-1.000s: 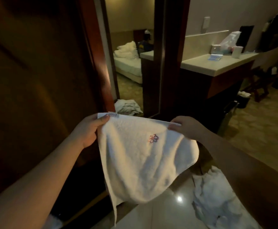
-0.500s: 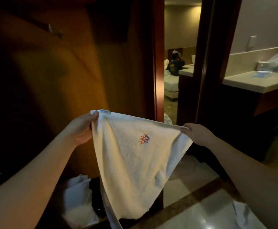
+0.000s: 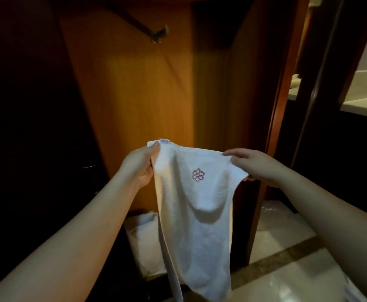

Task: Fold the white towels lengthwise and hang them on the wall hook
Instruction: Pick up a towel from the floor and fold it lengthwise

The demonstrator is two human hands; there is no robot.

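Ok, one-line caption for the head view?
Both hands hold a white towel up below the wall hook.

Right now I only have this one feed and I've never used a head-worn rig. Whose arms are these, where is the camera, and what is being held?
There is no machine here: the arms belong to a person, and the single wide-angle camera sits on their head, looking forward and down. The left hand pinches one top corner of a white towel; the right hand holds the opposite edge. The towel hangs between them, with a small pink flower emblem facing the camera. Up on the wooden wall is a metal hook, with nothing on it. Down on the floor behind the towel lies more white cloth, partly hidden.
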